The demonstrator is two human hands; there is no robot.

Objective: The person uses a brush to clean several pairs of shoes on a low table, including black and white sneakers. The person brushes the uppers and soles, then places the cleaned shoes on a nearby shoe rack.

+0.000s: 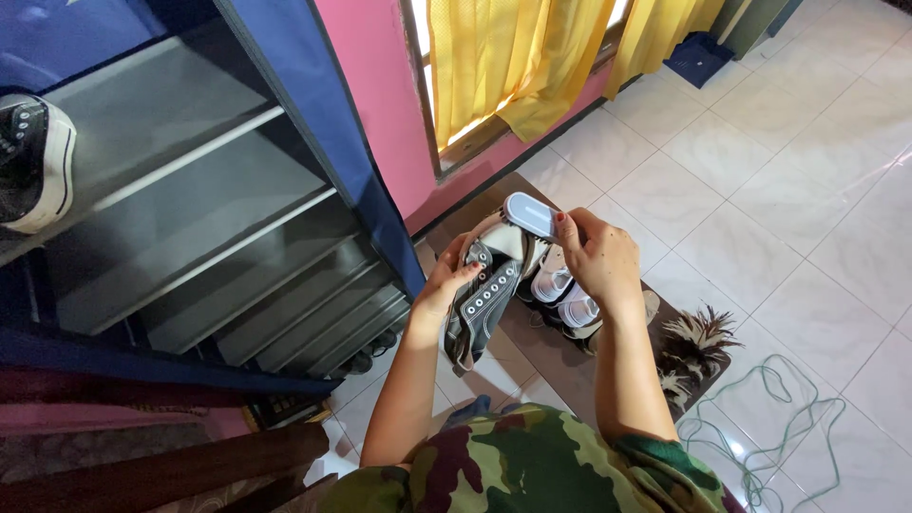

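White tiled floor [760, 218] is carrying a brown mat [560, 356], white shoes [565, 294], and a green cord [779, 418]; shelf rack [190, 218] is holding a black sneaker [33, 161].

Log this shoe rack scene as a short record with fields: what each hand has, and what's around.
left hand: grips a grey lace-up sneaker by its side
right hand: holds the sneaker's pale toe end
below the hands: white shoes on a brown mat
left side: blue fabric shoe rack, grey shelves, one black sneaker on top shelf
floor: white tiles, green cord

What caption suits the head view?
Both hands, left hand and right hand, hold a grey lace-up canvas sneaker beside a shoe rack.
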